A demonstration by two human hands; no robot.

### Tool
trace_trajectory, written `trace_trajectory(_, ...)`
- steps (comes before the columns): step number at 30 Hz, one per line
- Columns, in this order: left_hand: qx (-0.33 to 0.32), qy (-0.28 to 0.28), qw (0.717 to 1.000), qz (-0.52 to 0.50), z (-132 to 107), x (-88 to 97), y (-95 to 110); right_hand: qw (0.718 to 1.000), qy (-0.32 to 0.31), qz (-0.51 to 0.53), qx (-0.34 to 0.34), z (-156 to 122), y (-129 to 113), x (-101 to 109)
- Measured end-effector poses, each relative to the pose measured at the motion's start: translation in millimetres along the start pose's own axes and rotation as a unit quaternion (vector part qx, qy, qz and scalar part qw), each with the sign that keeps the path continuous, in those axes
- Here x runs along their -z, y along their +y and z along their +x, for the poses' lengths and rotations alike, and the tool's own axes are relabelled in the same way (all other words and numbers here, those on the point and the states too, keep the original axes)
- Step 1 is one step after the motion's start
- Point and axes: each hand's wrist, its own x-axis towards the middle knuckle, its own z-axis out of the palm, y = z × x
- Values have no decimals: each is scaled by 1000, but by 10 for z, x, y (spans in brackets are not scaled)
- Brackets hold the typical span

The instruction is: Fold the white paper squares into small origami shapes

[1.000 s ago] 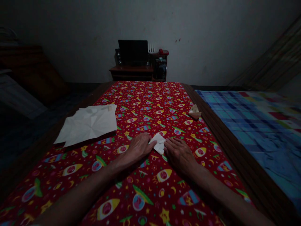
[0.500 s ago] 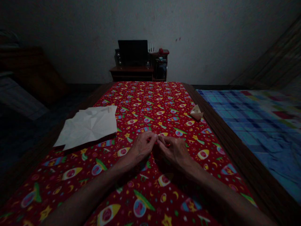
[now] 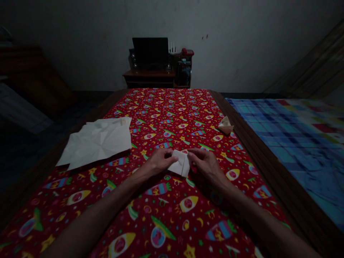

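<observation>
A small folded white paper [image 3: 180,165] sits between my two hands over a red cloth [image 3: 172,215] printed with rockets and stars. My left hand [image 3: 158,162] pinches the paper's left edge with curled fingers. On the paper's right edge my right hand [image 3: 205,164] grips with its fingertips. The paper shows a crease down its middle and is tilted up toward me.
A large creased white sheet [image 3: 98,141] lies on the cloth to the left. A small folded paper piece [image 3: 225,125] rests near the cloth's right edge. A blue checked mattress [image 3: 290,132] lies to the right. A dark screen on a low cabinet [image 3: 153,73] stands at the far wall.
The paper lay flat under my fingertips, then my hands closed over it and hid it. Now both hands hold it up, folded and visible.
</observation>
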Motion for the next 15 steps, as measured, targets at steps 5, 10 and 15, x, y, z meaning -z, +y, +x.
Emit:
trace_trajectory(5, -67, 57, 989, 121, -54, 31, -9, 932, -40, -236, 272, 28, 86, 105)
trace_trajectory(10, -166, 92, 952, 238, -220, -36, 51, 883, -89, -311, 341, 31, 215, 93)
trace_trajectory(15, -240, -37, 950, 196, -420, -17, 54, 902, -91, -270, 326, 50, 223, 111)
